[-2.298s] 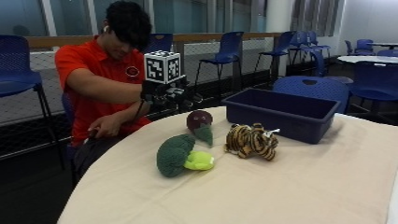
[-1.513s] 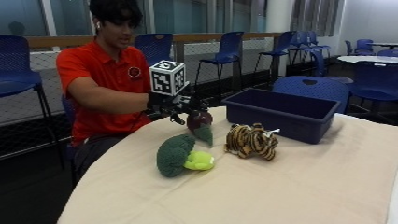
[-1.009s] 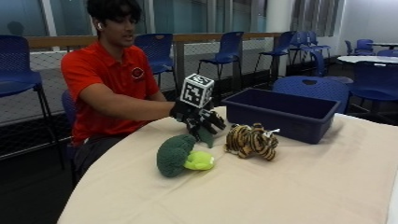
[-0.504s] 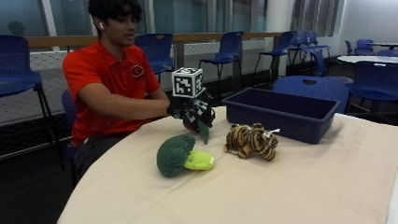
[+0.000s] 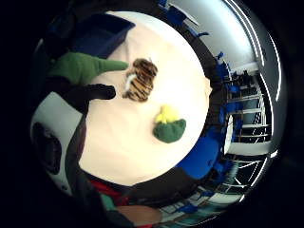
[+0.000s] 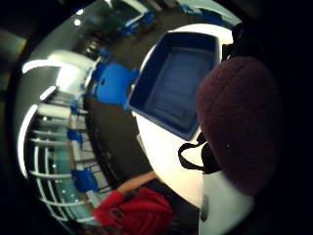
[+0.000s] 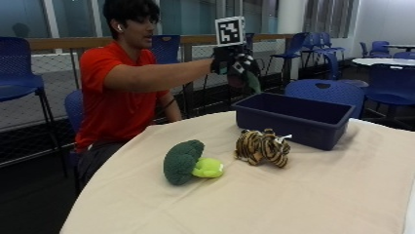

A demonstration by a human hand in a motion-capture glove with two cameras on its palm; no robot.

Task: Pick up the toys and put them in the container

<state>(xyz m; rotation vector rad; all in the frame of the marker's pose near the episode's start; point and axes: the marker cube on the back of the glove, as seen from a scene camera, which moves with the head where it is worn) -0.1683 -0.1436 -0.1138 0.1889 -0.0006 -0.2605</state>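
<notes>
Maroon-green toy (image 7: pixel 245 78) in grip (image 7: pixel 233 62), above container (image 7: pixel 292 118).

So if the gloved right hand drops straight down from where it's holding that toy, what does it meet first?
Most likely the blue container: the right hand holds the maroon and green plush toy above its near end. Depth is unclear, so it could land just short, on the table.

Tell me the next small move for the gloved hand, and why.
Probably carry the maroon-and-green plush toy a little farther until it hangs over the blue container, then let go. The right hand grips it in the air near the container's edge; the tiger and broccoli lie on the table.
</notes>
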